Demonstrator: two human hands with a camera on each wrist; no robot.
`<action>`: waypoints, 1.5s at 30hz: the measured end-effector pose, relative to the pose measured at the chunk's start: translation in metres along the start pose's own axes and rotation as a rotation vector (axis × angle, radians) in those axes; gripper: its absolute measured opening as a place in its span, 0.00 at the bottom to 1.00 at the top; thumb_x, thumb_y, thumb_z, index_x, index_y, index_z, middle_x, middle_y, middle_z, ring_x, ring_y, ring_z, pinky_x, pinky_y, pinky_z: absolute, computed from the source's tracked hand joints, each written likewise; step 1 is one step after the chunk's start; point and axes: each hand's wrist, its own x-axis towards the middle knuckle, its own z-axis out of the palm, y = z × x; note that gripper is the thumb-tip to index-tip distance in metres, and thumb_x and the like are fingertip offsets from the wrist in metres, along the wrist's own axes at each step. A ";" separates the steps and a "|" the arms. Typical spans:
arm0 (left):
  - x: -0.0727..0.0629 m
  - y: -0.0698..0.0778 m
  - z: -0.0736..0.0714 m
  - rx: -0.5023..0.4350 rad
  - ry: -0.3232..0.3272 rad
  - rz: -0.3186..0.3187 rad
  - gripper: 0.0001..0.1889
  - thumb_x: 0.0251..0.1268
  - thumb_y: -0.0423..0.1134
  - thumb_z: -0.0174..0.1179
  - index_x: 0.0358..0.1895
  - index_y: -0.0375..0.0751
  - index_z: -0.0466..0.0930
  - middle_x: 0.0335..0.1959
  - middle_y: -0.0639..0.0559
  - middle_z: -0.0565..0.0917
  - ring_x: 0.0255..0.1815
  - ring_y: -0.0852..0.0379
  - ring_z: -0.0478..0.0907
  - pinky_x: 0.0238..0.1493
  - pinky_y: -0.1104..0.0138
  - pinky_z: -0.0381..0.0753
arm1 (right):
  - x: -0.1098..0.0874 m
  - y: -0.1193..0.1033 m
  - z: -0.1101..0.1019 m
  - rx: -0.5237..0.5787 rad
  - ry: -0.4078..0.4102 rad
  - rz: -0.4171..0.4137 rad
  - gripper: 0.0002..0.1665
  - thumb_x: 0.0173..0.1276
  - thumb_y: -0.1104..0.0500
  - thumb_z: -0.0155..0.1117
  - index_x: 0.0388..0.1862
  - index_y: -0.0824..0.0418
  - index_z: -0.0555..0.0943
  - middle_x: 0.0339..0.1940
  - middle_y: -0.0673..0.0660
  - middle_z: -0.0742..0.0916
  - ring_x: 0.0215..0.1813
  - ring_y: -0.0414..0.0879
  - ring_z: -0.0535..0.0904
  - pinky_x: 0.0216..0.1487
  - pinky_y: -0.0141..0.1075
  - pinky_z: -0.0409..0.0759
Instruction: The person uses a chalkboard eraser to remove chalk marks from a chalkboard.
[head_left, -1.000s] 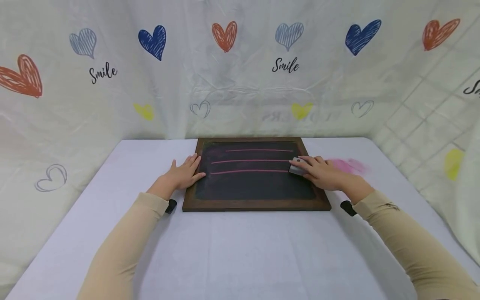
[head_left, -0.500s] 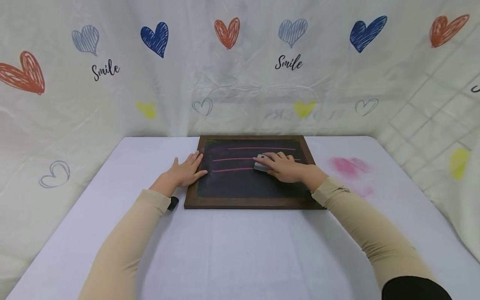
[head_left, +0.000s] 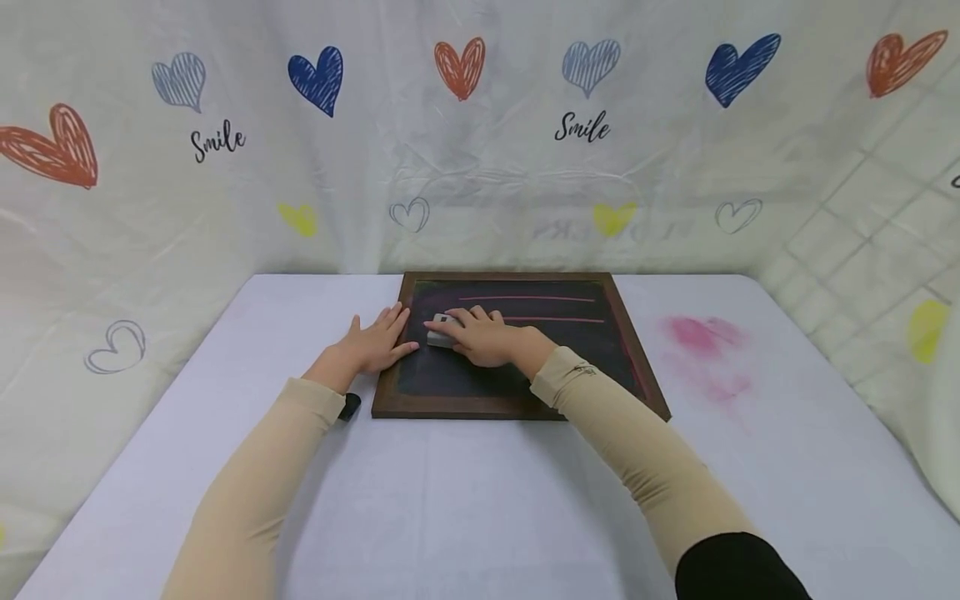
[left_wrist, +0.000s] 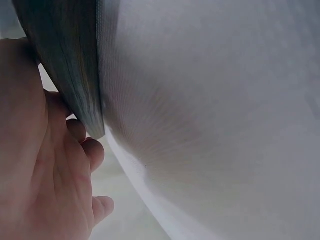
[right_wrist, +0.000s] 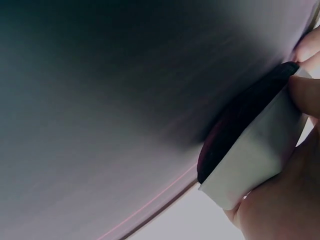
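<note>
A chalkboard [head_left: 427,382] in a brown wooden frame lies on the table in the head view. Two pink chalk lines [head_left: 555,319] show on its upper half. My left hand [head_left: 367,346] rests with straight, spread fingers on the frame's left side; the left wrist view shows that hand [left_wrist: 50,165] against the wooden frame [left_wrist: 70,60]. Near the board's left side, my right hand [head_left: 487,340] grips a grey board eraser [head_left: 441,337]. In the right wrist view, the eraser [right_wrist: 255,155] has its dark pad against the board, with fingers and thumb around its pale body.
The white-covered table [head_left: 450,500] extends around the board. Pink chalk smudges [head_left: 705,333] mark the cloth to the right. Behind hangs a white curtain [head_left: 510,167] printed with hearts. A black object [head_left: 349,407] sits at the left wrist.
My right hand has swept the eraser leftward across the board from its right side. The lowest pink line is gone and the middle line is shorter at left. My left hand stays on the frame.
</note>
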 end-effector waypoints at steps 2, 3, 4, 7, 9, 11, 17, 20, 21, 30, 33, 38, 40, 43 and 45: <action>0.000 0.000 0.000 0.006 -0.006 0.002 0.44 0.82 0.62 0.41 0.84 0.36 0.38 0.85 0.39 0.38 0.84 0.41 0.38 0.73 0.31 0.35 | 0.006 -0.007 0.000 -0.018 -0.005 0.002 0.37 0.86 0.51 0.45 0.86 0.37 0.44 0.84 0.57 0.54 0.78 0.58 0.56 0.69 0.57 0.62; 0.000 0.000 0.000 0.007 -0.008 0.004 0.45 0.81 0.63 0.42 0.84 0.36 0.38 0.85 0.39 0.38 0.84 0.41 0.38 0.73 0.31 0.35 | 0.008 -0.010 0.000 -0.023 -0.008 0.005 0.37 0.86 0.51 0.45 0.86 0.37 0.44 0.84 0.57 0.54 0.78 0.58 0.56 0.70 0.57 0.61; 0.000 0.000 0.001 0.007 -0.012 0.005 0.45 0.81 0.63 0.42 0.84 0.36 0.38 0.85 0.39 0.38 0.84 0.41 0.38 0.73 0.31 0.35 | 0.009 -0.012 0.000 -0.027 -0.010 0.008 0.37 0.86 0.51 0.44 0.86 0.36 0.44 0.84 0.57 0.53 0.79 0.58 0.55 0.70 0.57 0.61; -0.001 -0.001 0.001 0.000 -0.014 0.004 0.45 0.81 0.63 0.42 0.84 0.36 0.38 0.85 0.39 0.38 0.84 0.41 0.38 0.73 0.31 0.35 | 0.009 -0.015 -0.002 -0.027 -0.010 0.011 0.37 0.86 0.51 0.44 0.86 0.36 0.44 0.85 0.56 0.53 0.79 0.58 0.55 0.70 0.57 0.61; -0.003 -0.001 -0.001 -0.003 -0.013 0.002 0.42 0.83 0.60 0.40 0.84 0.36 0.38 0.85 0.39 0.38 0.84 0.41 0.37 0.73 0.31 0.34 | 0.006 -0.012 -0.001 -0.020 -0.004 0.010 0.37 0.86 0.51 0.44 0.86 0.35 0.44 0.85 0.55 0.53 0.78 0.58 0.56 0.71 0.57 0.61; -0.004 -0.001 -0.001 -0.002 -0.007 0.000 0.39 0.85 0.56 0.38 0.84 0.37 0.38 0.85 0.40 0.39 0.84 0.41 0.38 0.73 0.31 0.34 | 0.002 -0.007 -0.001 -0.016 0.005 0.008 0.37 0.86 0.51 0.45 0.86 0.36 0.44 0.85 0.56 0.54 0.78 0.58 0.57 0.70 0.57 0.61; -0.002 -0.002 -0.001 0.009 0.009 -0.001 0.33 0.86 0.49 0.34 0.84 0.40 0.40 0.85 0.42 0.42 0.84 0.42 0.38 0.74 0.32 0.34 | -0.023 0.026 0.007 0.024 0.029 0.023 0.37 0.86 0.52 0.46 0.86 0.39 0.45 0.84 0.58 0.54 0.74 0.60 0.60 0.64 0.56 0.64; -0.002 -0.002 -0.001 0.009 0.011 0.000 0.32 0.87 0.49 0.34 0.85 0.41 0.40 0.85 0.43 0.42 0.84 0.42 0.38 0.73 0.31 0.34 | -0.047 0.051 0.013 0.061 0.048 0.033 0.37 0.86 0.53 0.46 0.86 0.42 0.46 0.83 0.60 0.55 0.72 0.61 0.61 0.59 0.56 0.65; -0.002 -0.003 0.000 0.009 0.011 0.000 0.32 0.87 0.50 0.34 0.85 0.42 0.40 0.85 0.44 0.42 0.84 0.42 0.38 0.73 0.31 0.34 | -0.057 0.059 0.015 0.076 0.057 0.035 0.37 0.86 0.53 0.46 0.86 0.43 0.47 0.83 0.61 0.55 0.71 0.62 0.62 0.58 0.57 0.66; -0.001 -0.004 0.001 0.005 0.015 -0.012 0.34 0.87 0.52 0.34 0.85 0.41 0.38 0.85 0.44 0.40 0.84 0.43 0.37 0.73 0.32 0.34 | -0.134 0.116 0.020 0.109 0.093 0.099 0.36 0.85 0.57 0.49 0.85 0.49 0.49 0.80 0.68 0.59 0.68 0.69 0.64 0.54 0.63 0.66; -0.002 -0.002 0.000 -0.010 0.016 -0.012 0.34 0.87 0.51 0.35 0.84 0.39 0.39 0.85 0.44 0.41 0.84 0.43 0.38 0.73 0.31 0.34 | -0.150 0.127 0.025 0.112 0.125 0.127 0.36 0.84 0.59 0.50 0.84 0.50 0.50 0.79 0.68 0.59 0.67 0.70 0.64 0.53 0.64 0.66; -0.003 -0.002 0.000 -0.001 0.015 -0.011 0.34 0.87 0.51 0.35 0.84 0.38 0.39 0.85 0.43 0.42 0.84 0.42 0.38 0.73 0.31 0.35 | -0.146 0.127 0.029 0.076 0.140 0.146 0.36 0.84 0.59 0.50 0.84 0.48 0.50 0.78 0.70 0.60 0.65 0.70 0.65 0.50 0.61 0.68; -0.003 -0.003 0.001 0.008 0.017 -0.007 0.34 0.86 0.51 0.35 0.84 0.38 0.39 0.85 0.43 0.41 0.84 0.42 0.38 0.73 0.31 0.35 | -0.137 0.120 0.026 0.068 0.122 0.161 0.36 0.84 0.59 0.50 0.84 0.49 0.50 0.77 0.70 0.61 0.65 0.69 0.65 0.48 0.59 0.68; -0.004 -0.003 0.000 0.003 0.024 -0.002 0.34 0.86 0.51 0.36 0.84 0.37 0.40 0.85 0.43 0.42 0.84 0.42 0.39 0.73 0.31 0.35 | -0.119 0.105 0.018 0.074 0.070 0.191 0.36 0.85 0.58 0.49 0.85 0.48 0.49 0.79 0.70 0.60 0.68 0.68 0.63 0.51 0.58 0.68; -0.004 -0.003 0.000 0.005 0.024 -0.002 0.34 0.86 0.51 0.35 0.84 0.37 0.40 0.85 0.43 0.42 0.84 0.42 0.39 0.73 0.31 0.35 | -0.105 0.092 0.013 0.075 0.036 0.204 0.37 0.85 0.57 0.47 0.86 0.48 0.48 0.80 0.69 0.59 0.71 0.68 0.61 0.56 0.60 0.67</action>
